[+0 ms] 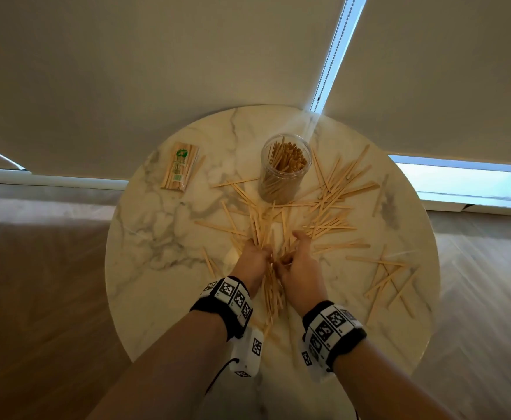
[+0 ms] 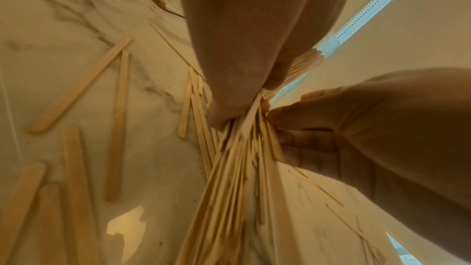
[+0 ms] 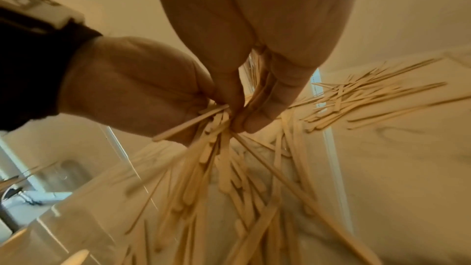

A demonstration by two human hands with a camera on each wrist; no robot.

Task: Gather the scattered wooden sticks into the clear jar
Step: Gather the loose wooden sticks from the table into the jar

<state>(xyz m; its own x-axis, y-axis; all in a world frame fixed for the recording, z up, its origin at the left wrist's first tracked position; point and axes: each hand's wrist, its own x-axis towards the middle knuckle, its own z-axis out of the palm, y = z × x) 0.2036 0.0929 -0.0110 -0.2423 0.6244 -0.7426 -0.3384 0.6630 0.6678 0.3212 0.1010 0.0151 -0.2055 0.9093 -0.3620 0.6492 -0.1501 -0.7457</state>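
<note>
The only printing you have in sight is on the packet of sticks (image 1: pixel 181 166) at the far left of the round marble surface (image 1: pixel 145 225): a green logo and a green label, too small to read. Your wrist bands carry black-and-white square markers.

The clear jar (image 1: pixel 283 171) stands upright at the far middle of the surface, already packed with sticks on end. Loose wooden sticks (image 1: pixel 333 204) fan around its base and spread to your right, with a few more near the right edge.

Your 2 hands meet at the near middle. Your left hand (image 1: pixel 252 262) has its grip curled round a bundle of sticks (image 2: pixel 229 178), and your right hand (image 1: pixel 298 268) pinches the same bundle from the other side, fingers (image 3: pixel 265 108) closed on it. The bundle trails toward you between your wrists, and its far ends fan out among the loose sticks lying between your hands and the jar.
</note>
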